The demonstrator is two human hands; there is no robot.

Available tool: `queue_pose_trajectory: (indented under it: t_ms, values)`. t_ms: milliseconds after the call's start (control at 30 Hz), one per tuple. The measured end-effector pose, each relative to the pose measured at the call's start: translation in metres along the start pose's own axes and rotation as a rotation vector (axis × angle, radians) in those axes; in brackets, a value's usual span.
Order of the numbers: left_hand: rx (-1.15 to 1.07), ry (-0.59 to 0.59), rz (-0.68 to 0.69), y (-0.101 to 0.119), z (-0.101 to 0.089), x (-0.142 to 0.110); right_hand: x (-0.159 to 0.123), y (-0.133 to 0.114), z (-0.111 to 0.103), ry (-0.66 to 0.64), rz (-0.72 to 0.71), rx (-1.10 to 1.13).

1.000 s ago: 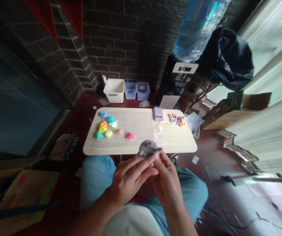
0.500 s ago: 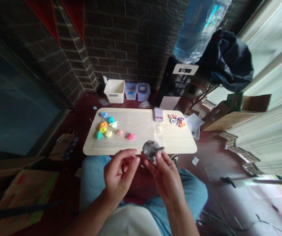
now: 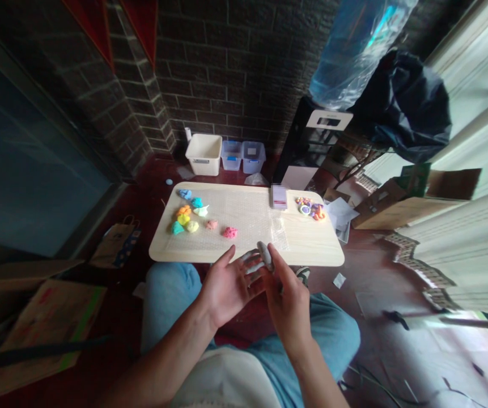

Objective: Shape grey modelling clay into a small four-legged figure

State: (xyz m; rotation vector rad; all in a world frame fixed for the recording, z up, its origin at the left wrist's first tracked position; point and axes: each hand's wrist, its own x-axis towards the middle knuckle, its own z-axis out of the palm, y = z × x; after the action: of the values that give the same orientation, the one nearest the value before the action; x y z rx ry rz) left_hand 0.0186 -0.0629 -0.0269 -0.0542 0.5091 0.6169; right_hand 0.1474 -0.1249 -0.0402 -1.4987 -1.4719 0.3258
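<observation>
My right hand (image 3: 288,294) pinches a flattened piece of grey clay (image 3: 265,254) at its fingertips, edge-on to the camera, just above the near edge of the light wooden board (image 3: 312,249). My left hand (image 3: 230,283) is open with its palm turned up and its fingers spread, touching the clay and my right fingers. Several small coloured clay lumps (image 3: 190,215) lie on the board's left part, and a pink lump (image 3: 229,232) sits near the middle. A clear textured mat (image 3: 244,215) covers the board's centre.
A small card box (image 3: 278,196) and a cluster of coloured clay shapes (image 3: 309,208) lie at the board's far right. Beyond it are a white bin (image 3: 204,153), two clear tubs (image 3: 244,156), a water dispenser (image 3: 312,141) and cardboard boxes (image 3: 400,198). My knees in jeans are under the board.
My left hand let go of the clay, drew away, then came back open, palm up, against it. The grey clay now shows edge-on instead of as a rounded lump. The view shifted slightly.
</observation>
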Motion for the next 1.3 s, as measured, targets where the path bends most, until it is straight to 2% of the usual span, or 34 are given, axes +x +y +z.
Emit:
queue_pose_trajectory:
  t_ms: [100, 233, 433, 533, 667, 833, 1033, 1300]
  values:
    - [-0.059, 0.041, 0.008, 0.002, 0.003, 0.000, 0.000, -0.002, 0.001, -0.057, -0.147, -0.094]
    - [-0.092, 0.094, -0.001, 0.007, 0.003, 0.000, 0.002, -0.008, 0.001, -0.159, -0.257, -0.133]
    - [-0.029, -0.050, -0.016, 0.010, -0.008, 0.006, 0.003, -0.014, -0.008, -0.254, -0.341, -0.135]
    - [-0.042, -0.141, -0.029, 0.010, -0.012, 0.009, 0.005, -0.017, -0.012, -0.266, -0.346, -0.099]
    - [-0.087, -0.195, -0.054, 0.010, -0.011, 0.011, 0.008, -0.021, -0.017, -0.199, -0.312, -0.020]
    - [-0.062, -0.190, -0.002, 0.010, -0.007, 0.010, 0.010, -0.023, -0.019, -0.137, -0.259, -0.040]
    - [-0.013, -0.188, 0.058, 0.008, -0.007, 0.012, 0.010, -0.023, -0.012, -0.151, -0.209, -0.099]
    - [0.029, -0.205, 0.093, 0.008, -0.012, 0.015, 0.011, -0.023, -0.010, -0.191, -0.243, -0.194]
